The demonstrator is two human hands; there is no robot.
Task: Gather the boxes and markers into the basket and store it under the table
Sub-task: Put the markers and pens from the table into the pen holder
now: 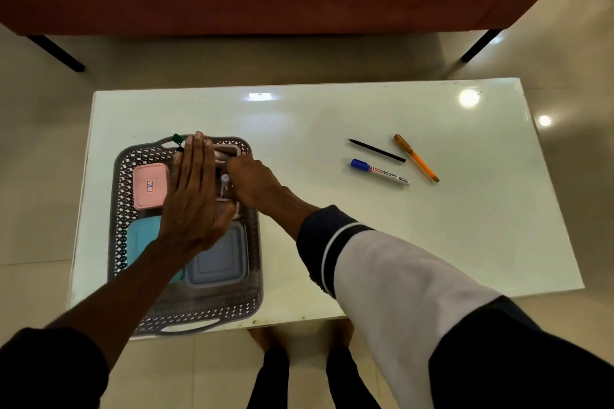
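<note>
While I pack: both hands work over the basket [187, 232], which sits on the table [332, 216] at its near-left corner, close to the near edge so it can slide off toward me later
Left hand: my left hand [194, 196] is flat and open, fingers straight, held above the middle of the basket; it grips nothing, and I judge it steadies or screens the contents while the other hand works
Right hand: my right hand [254, 181] is curled down into the far-right part of the basket, closed on something small and pale; I cannot tell exactly what
Boxes: the pink box [150, 186], teal box [143, 242] and grey-blue box [217, 256] lie flat side by side inside, lids up, so markers can rest beside them
Green marker: a green-capped marker [179, 139] pokes out at the basket's far rim, behind my fingertips
Still out: blue marker [380, 171], black pen [377, 150] and orange pen [416, 158] lie together toward the table's right side, well apart from the basket
Next: I expect to fetch those before storing the basket
</note>
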